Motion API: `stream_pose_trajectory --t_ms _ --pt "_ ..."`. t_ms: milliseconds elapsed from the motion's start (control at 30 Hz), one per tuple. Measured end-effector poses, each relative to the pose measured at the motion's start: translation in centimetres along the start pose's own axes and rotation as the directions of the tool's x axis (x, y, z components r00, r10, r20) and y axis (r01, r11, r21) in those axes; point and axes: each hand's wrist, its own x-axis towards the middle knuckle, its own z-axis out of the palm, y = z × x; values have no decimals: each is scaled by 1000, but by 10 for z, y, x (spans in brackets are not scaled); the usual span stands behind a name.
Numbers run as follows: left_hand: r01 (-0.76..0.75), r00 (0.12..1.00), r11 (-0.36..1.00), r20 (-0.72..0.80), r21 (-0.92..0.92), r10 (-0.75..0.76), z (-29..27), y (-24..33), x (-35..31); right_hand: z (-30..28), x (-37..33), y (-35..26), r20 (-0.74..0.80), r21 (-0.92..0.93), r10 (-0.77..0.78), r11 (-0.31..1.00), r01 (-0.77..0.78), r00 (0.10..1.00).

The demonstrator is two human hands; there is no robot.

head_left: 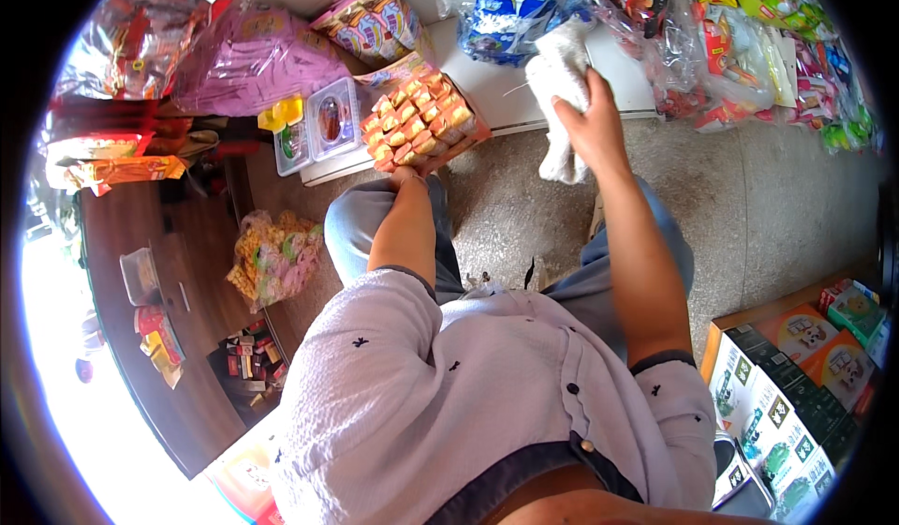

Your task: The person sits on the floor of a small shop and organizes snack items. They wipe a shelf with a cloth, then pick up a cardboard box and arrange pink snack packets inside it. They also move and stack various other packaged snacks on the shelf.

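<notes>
My right hand (pixel 596 118) grips a white cloth (pixel 560 80), which hangs over the front edge of a white shelf (pixel 510 103). To its left, an open display box full of small gold-and-orange wrapped packets (pixel 421 124) juts past that same edge, tilted. My left hand (pixel 409 177) is at the near side of this box and appears to hold it from below; most of its fingers are hidden. Just left of the box sits a clear plastic tub (pixel 334 120) with small items inside.
Purple snack bags (pixel 257 61) crowd the shelf's left, blue packages (pixel 513 14) its middle, and colourful hanging bags (pixel 730 57) the right. A brown counter (pixel 122 291) stands at left, near a bagged bundle (pixel 272 258). Stacked cartons (pixel 805 338) stand at lower right.
</notes>
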Motion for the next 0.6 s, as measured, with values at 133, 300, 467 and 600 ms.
stream_pose_trajectory --t_ms 133,300,467,600 --pt "6 999 1000 33 -10 -6 1 3 6 16 7 16 12 54 54 997 -54 998" --pt "-443 840 888 402 121 364 -1 -17 -21 77 14 39 76 272 177 943 -191 981" --pt "-704 686 618 562 351 462 -14 -24 -41 186 30 79 111 593 417 700 -397 902" --pt "-698 465 684 592 -212 658 -3 -4 -58 232 63 125 378 792 395 330 -513 837"
